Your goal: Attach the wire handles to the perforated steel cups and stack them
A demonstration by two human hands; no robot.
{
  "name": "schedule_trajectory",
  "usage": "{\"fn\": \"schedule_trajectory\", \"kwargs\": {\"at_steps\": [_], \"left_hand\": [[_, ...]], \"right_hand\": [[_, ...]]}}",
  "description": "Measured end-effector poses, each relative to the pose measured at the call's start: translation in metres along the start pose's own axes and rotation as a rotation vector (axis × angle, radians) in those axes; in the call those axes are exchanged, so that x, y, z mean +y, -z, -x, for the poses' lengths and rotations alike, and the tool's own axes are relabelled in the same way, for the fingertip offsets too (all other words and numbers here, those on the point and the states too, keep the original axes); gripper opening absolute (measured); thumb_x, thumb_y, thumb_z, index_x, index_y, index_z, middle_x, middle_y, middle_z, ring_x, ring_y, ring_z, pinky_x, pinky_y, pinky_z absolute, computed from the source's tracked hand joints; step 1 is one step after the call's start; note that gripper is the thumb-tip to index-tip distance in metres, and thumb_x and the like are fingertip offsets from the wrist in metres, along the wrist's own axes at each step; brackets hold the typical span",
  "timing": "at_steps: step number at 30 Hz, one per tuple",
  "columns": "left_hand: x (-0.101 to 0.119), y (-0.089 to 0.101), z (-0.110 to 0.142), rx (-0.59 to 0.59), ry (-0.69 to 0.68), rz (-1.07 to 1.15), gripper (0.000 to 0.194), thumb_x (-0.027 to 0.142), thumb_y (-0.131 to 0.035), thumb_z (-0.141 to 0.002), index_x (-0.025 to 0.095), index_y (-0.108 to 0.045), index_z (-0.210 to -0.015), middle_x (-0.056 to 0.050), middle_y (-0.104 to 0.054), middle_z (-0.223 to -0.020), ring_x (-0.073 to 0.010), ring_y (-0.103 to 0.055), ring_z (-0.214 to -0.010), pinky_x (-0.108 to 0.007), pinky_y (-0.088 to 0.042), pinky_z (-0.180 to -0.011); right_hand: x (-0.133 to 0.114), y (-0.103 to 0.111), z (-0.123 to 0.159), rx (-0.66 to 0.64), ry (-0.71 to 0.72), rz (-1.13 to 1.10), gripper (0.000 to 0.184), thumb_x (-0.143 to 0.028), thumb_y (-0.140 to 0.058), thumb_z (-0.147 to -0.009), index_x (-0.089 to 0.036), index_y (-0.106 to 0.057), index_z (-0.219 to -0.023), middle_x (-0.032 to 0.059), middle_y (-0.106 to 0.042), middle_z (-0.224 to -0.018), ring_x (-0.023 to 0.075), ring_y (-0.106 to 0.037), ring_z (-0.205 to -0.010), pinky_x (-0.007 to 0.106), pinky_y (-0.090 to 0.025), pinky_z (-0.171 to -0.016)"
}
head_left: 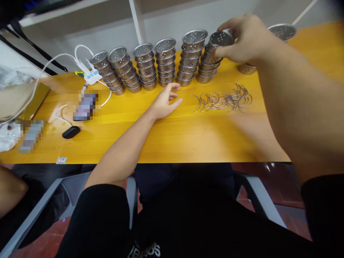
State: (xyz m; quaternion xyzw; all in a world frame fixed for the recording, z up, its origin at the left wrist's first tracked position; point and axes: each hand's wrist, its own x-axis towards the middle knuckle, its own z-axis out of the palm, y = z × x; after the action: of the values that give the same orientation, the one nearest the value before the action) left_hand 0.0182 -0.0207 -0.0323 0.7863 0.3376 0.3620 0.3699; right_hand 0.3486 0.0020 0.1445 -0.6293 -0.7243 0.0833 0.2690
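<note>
My right hand [243,41] grips the top perforated metal cup [221,38] of a stack, thumb on its near side and fingers at the far rim. The cup stands on or just above the nested cups [208,67] below it; I cannot tell which. My left hand [166,102] rests on the table, fingers apart and holding nothing, near the foot of a neighbouring stack of perforated cups [186,70]. To its right lies a loose pile of thin curved metal wires [224,101]. My right hand and forearm partly hide another stack with a wide perforated rim [283,32].
More cup stacks, including the leftmost one [100,60], line the back of the yellow table [188,138]. On the left are a white power strip [92,76] with cables, a phone [86,106], a black oval case [71,132] and a cardboard box [34,100]. Another person's arm [12,190] is at lower left.
</note>
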Motion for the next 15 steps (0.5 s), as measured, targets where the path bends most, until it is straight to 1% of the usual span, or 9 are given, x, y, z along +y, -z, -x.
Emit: {"fn": "schedule_trajectory", "kwargs": {"at_steps": [3, 5, 8, 9, 10, 12, 13, 14, 15], "left_hand": [[-0.002, 0.000, -0.001, -0.001, 0.006, 0.000, 0.067, 0.031, -0.087, -0.107, 0.030, -0.060, -0.169, -0.015, -0.073, -0.179, -0.0257, -0.083, -0.140, -0.049, -0.069, -0.130], [-0.003, 0.000, -0.001, 0.001, 0.016, -0.003, 0.067, 0.031, -0.087, -0.107, 0.031, -0.061, -0.168, -0.015, -0.074, -0.179, -0.0257, -0.083, -0.140, -0.049, -0.069, -0.131], [-0.001, 0.001, -0.001, -0.006, 0.023, -0.005, 0.066, 0.030, -0.087, -0.107, 0.030, -0.060, -0.168, -0.015, -0.074, -0.179, -0.0259, -0.083, -0.141, -0.050, -0.068, -0.131], [0.000, 0.001, -0.001, -0.010, 0.022, -0.005, 0.067, 0.030, -0.087, -0.107, 0.030, -0.060, -0.168, -0.015, -0.073, -0.179, -0.0259, -0.083, -0.141, -0.050, -0.068, -0.132], [0.001, 0.001, 0.000, -0.014, 0.020, -0.005, 0.067, 0.029, -0.086, -0.107, 0.029, -0.059, -0.168, -0.016, -0.073, -0.179, -0.0259, -0.083, -0.141, -0.049, -0.068, -0.132], [0.003, 0.002, 0.001, -0.019, 0.018, -0.010, 0.067, 0.029, -0.085, -0.108, 0.028, -0.057, -0.168, -0.016, -0.072, -0.179, -0.0257, -0.083, -0.142, -0.049, -0.067, -0.133], [0.004, 0.002, 0.001, -0.017, 0.020, -0.013, 0.066, 0.029, -0.084, -0.108, 0.028, -0.057, -0.168, -0.016, -0.072, -0.179, -0.0256, -0.083, -0.143, -0.048, -0.067, -0.133], [0.004, 0.002, 0.001, -0.016, 0.024, -0.017, 0.065, 0.029, -0.084, -0.109, 0.028, -0.057, -0.168, -0.016, -0.072, -0.179, -0.0254, -0.083, -0.142, -0.048, -0.067, -0.132], [0.005, 0.002, 0.002, -0.015, 0.029, -0.020, 0.065, 0.029, -0.084, -0.109, 0.028, -0.058, -0.168, -0.016, -0.072, -0.180, -0.0253, -0.083, -0.142, -0.047, -0.067, -0.132]], "right_hand": [[-0.009, 0.002, 0.004, -0.013, -0.030, 0.003, 0.072, -0.016, -0.102, -0.107, -0.008, -0.084, -0.176, 0.0117, -0.087, -0.128, 0.0151, -0.062, -0.095, 0.036, -0.057, -0.093], [-0.011, 0.003, 0.004, -0.020, -0.055, -0.021, 0.068, -0.014, -0.101, -0.109, -0.010, -0.085, -0.174, 0.0124, -0.089, -0.132, 0.0157, -0.064, -0.095, 0.037, -0.059, -0.094], [-0.008, 0.001, 0.004, -0.036, -0.088, -0.017, 0.060, -0.021, -0.100, -0.114, -0.017, -0.086, -0.173, 0.0145, -0.091, -0.135, 0.0198, -0.072, -0.101, 0.043, -0.062, -0.102], [-0.005, -0.001, 0.004, -0.041, -0.087, -0.011, 0.061, -0.024, -0.101, -0.115, -0.018, -0.085, -0.173, 0.0162, -0.090, -0.140, 0.0219, -0.076, -0.106, 0.045, -0.063, -0.107], [-0.001, -0.004, 0.005, -0.031, -0.074, -0.014, 0.066, -0.029, -0.103, -0.115, -0.019, -0.083, -0.177, 0.0188, -0.089, -0.150, 0.0240, -0.079, -0.116, 0.046, -0.063, -0.114], [0.010, -0.011, 0.006, 0.025, -0.031, -0.067, 0.084, -0.036, -0.106, -0.114, -0.018, -0.072, -0.189, 0.0243, -0.080, -0.171, 0.0269, -0.080, -0.135, 0.047, -0.062, -0.124], [0.018, -0.014, 0.007, 0.075, -0.001, -0.110, 0.089, -0.040, -0.104, -0.116, -0.017, -0.066, -0.193, 0.0266, -0.074, -0.179, 0.0273, -0.080, -0.141, 0.047, -0.062, -0.125], [0.027, -0.016, 0.007, 0.135, 0.019, -0.157, 0.087, -0.042, -0.099, -0.120, -0.016, -0.062, -0.194, 0.0276, -0.073, -0.180, 0.0273, -0.080, -0.141, 0.046, -0.065, -0.123], [0.037, -0.018, 0.007, 0.220, 0.045, -0.180, 0.072, -0.042, -0.088, -0.126, -0.014, -0.066, -0.188, 0.0290, -0.074, -0.177, 0.0274, -0.082, -0.138, 0.046, -0.067, -0.120]]}}
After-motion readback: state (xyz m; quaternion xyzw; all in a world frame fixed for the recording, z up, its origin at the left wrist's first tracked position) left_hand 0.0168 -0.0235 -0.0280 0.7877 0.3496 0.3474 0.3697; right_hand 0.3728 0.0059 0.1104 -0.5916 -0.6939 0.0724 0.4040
